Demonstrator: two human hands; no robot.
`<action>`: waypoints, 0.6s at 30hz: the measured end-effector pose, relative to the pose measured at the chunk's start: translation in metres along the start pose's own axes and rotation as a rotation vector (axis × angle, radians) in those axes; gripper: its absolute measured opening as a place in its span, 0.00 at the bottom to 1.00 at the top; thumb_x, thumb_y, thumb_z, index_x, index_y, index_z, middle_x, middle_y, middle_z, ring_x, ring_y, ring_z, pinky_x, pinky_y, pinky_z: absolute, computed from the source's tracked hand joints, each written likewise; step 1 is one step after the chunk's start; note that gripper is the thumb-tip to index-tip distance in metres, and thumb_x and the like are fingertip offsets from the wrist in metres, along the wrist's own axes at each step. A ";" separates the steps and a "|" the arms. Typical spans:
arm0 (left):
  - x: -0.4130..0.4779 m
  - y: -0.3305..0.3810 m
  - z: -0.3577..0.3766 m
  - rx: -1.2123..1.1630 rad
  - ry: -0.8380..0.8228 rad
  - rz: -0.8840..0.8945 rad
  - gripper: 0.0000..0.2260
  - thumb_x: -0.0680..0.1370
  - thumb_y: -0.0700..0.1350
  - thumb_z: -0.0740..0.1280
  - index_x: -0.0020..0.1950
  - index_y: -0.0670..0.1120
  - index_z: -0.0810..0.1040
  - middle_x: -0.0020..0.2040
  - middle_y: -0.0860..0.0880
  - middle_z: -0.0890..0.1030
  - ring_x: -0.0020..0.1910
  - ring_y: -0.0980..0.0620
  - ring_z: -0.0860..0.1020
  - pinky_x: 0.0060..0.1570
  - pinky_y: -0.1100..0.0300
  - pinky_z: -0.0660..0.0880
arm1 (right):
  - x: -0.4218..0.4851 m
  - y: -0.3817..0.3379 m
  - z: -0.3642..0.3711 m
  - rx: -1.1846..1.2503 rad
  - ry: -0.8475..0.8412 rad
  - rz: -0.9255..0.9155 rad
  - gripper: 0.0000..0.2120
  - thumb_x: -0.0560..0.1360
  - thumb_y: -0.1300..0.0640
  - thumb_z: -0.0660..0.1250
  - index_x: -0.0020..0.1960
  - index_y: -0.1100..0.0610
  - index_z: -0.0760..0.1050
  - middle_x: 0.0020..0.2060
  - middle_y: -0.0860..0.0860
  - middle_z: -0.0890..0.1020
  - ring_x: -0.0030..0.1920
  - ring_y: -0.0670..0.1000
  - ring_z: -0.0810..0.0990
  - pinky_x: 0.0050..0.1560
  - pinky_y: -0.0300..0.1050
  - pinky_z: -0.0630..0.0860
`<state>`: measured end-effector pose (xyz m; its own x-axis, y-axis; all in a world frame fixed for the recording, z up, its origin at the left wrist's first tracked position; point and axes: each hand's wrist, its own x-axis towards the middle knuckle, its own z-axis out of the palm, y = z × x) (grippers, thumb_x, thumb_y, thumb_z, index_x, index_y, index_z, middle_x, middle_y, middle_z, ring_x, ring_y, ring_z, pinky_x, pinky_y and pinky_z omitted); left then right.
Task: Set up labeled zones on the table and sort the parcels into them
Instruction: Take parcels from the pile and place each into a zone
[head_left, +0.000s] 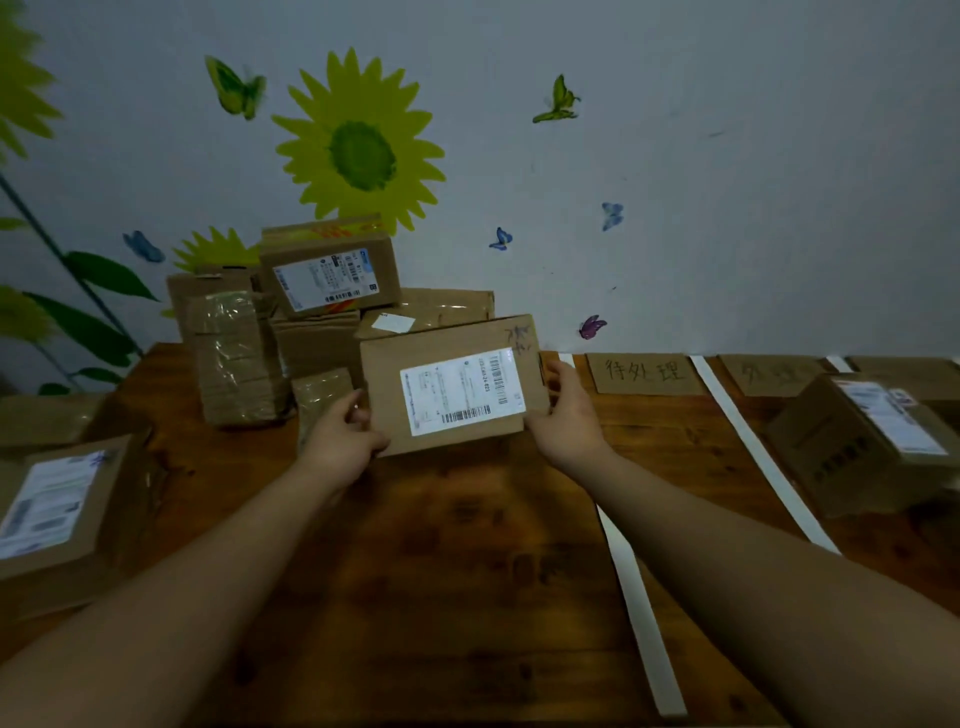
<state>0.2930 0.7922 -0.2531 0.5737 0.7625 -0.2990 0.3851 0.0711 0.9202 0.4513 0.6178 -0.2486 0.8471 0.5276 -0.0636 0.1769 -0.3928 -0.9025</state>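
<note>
We hold the parcel (452, 384) between our two hands, the left hand (343, 431) gripping its left end and the right hand (563, 415) its right end, so its long axis runs from hand to hand, and the cardboard label (644, 373) of a zone lies just beyond the right hand, which is the nearer one.

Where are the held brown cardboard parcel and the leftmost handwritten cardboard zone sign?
Held brown cardboard parcel (457, 392): head view, on its white label.
Leftmost handwritten cardboard zone sign (644, 373): head view, on its middle character.

Left cardboard sign (644, 373): handwritten "待处理".
Right cardboard sign (774, 375): writing too blurred.
Shipping label (460, 397) on parcel (384, 400): barcodes, print too small.
</note>
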 end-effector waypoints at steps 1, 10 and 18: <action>-0.007 0.005 -0.002 0.008 0.005 0.024 0.35 0.72 0.29 0.67 0.75 0.47 0.60 0.60 0.45 0.75 0.61 0.44 0.74 0.54 0.54 0.74 | -0.006 -0.005 -0.005 0.024 0.001 -0.035 0.33 0.74 0.59 0.72 0.74 0.51 0.61 0.64 0.48 0.73 0.63 0.50 0.74 0.60 0.47 0.75; -0.074 0.033 -0.018 -0.048 -0.061 0.215 0.33 0.73 0.28 0.65 0.74 0.45 0.58 0.57 0.48 0.75 0.56 0.48 0.75 0.49 0.55 0.75 | -0.080 -0.031 -0.030 0.040 0.169 -0.163 0.32 0.73 0.59 0.72 0.72 0.46 0.63 0.66 0.49 0.72 0.63 0.47 0.73 0.62 0.51 0.76; -0.128 0.033 0.013 -0.038 -0.167 0.175 0.18 0.79 0.42 0.63 0.68 0.45 0.64 0.48 0.49 0.75 0.50 0.49 0.76 0.37 0.59 0.73 | -0.143 -0.018 -0.079 -0.022 0.213 -0.118 0.32 0.74 0.59 0.70 0.73 0.43 0.62 0.65 0.48 0.73 0.63 0.50 0.73 0.61 0.56 0.76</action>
<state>0.2415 0.6888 -0.1881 0.7422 0.6484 -0.1694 0.2440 -0.0260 0.9694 0.3663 0.4894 -0.1897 0.9059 0.4014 0.1349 0.2899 -0.3558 -0.8885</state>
